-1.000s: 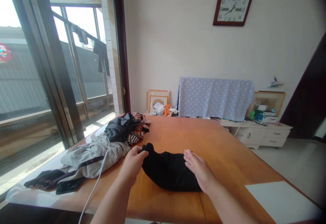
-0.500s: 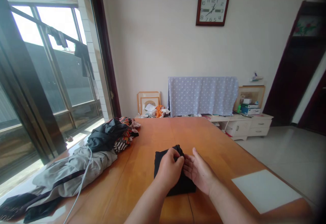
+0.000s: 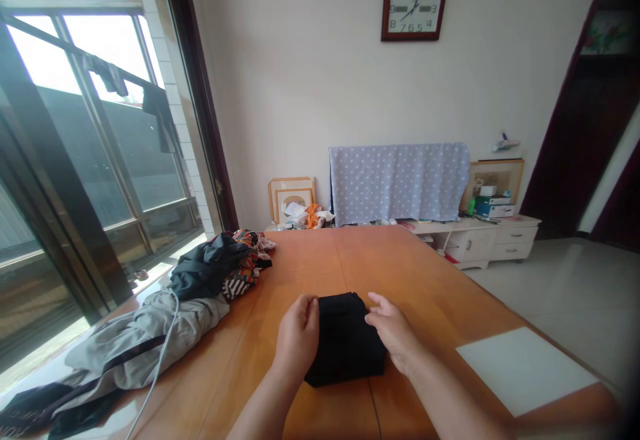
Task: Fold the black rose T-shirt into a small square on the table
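A black garment (image 3: 345, 340), folded into a small rectangle, lies on the wooden table (image 3: 415, 280) in front of me. My left hand (image 3: 297, 337) rests against its left edge with fingers curled loosely on the cloth. My right hand (image 3: 393, 330) lies on its right edge, fingers stretched out and flat. Neither hand lifts the garment.
A pile of clothes lies at the table's left: a grey garment (image 3: 145, 337), a dark one (image 3: 207, 267) and striped pieces (image 3: 247, 273). A white cable (image 3: 160, 360) runs across the pile. A white sheet (image 3: 525, 367) sits at the right corner. A low white cabinet (image 3: 490, 240) stands beyond.
The black garment went from spread out to a compact fold. My left hand carried its left end over to the right, then both hands settled on the folded block's sides.
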A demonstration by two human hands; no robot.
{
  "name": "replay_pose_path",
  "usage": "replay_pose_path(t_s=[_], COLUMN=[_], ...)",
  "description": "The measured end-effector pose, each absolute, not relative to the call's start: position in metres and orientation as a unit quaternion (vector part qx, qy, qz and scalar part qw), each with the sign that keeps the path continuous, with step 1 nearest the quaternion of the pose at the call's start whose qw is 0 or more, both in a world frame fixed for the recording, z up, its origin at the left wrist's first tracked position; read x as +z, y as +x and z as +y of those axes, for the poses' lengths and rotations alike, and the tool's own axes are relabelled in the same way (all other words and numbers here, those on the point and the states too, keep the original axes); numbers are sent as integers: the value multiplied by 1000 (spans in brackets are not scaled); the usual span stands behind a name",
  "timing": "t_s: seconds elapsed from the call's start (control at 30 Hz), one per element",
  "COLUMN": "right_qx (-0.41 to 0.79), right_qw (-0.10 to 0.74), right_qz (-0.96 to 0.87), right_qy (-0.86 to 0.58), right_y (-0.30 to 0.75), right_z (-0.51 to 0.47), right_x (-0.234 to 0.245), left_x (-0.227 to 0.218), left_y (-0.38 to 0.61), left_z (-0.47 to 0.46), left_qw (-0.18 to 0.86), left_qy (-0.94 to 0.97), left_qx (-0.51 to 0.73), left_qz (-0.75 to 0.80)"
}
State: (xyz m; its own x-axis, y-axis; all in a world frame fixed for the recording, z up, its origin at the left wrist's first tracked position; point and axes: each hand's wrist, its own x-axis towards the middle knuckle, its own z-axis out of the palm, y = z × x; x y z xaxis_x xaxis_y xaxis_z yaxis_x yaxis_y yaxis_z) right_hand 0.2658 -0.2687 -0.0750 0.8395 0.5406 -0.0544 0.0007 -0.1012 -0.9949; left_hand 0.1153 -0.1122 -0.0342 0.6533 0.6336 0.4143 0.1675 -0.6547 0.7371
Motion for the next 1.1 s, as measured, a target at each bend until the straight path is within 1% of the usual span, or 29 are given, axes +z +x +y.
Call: replay_pose_path(t_s=[0.13, 0.23, 0.3, 0.37, 0.47, 0.53, 0.6, 0.73, 0.93, 1.1], right_qx=[148, 60, -8, -44, -22, 8, 38, 72, 95, 95], right_qw=[616, 583, 530, 455, 346, 290, 255, 231, 270, 272], right_qz=[-194, -228, -300, -394, -477, -475, -455, -437, -428, -419], right_qy=[-749, -778, -793, -797, -808, -831, -852, -866, -858, -861], right_y=[274, 271, 262, 248, 231, 227, 230, 238, 243, 247], right_z=[-274, -280, -279, -272, -256, -248, -245, -249, -254, -252], right_x=[-84, -69, -52, -36, -30, -37, -50, -70, -83, -88], left_x=[-40, -40, -38, -36, -41, -49, -56, -63, -61, -58], left_y=[118, 121, 123, 125, 129, 129, 128, 124, 121, 125], left_z=[-126, -133, -135, -136, -134, -132, -129, -129, -131, -130], left_qw=[246, 173, 141, 116, 88, 76, 68, 78, 136, 160], left_qy=[919, 952, 962, 970, 981, 984, 985, 984, 975, 970], left_qx=[257, 197, 181, 168, 142, 127, 117, 109, 92, 89], left_qz=[170, 156, 148, 131, 103, 101, 111, 120, 149, 161])
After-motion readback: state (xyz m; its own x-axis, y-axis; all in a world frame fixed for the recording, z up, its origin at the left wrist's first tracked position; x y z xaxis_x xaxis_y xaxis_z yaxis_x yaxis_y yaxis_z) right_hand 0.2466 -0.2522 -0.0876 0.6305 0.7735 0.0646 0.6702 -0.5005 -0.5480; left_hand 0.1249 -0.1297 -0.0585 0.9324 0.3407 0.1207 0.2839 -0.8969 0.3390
